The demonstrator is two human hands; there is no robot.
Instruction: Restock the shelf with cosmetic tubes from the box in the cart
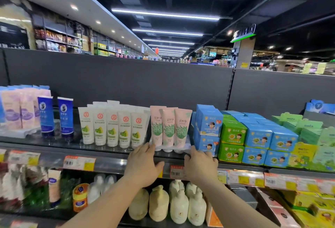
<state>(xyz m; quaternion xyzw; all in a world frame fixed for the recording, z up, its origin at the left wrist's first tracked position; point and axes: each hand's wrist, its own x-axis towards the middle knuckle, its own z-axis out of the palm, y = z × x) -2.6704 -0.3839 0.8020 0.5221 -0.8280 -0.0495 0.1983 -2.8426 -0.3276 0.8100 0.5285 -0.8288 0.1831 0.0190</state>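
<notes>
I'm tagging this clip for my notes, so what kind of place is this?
Most likely a supermarket's personal care aisle. Pink tubes and white tubes stand in rows on a shelf edged with price tags, and more stocked aisles run under long ceiling lights.
</notes>
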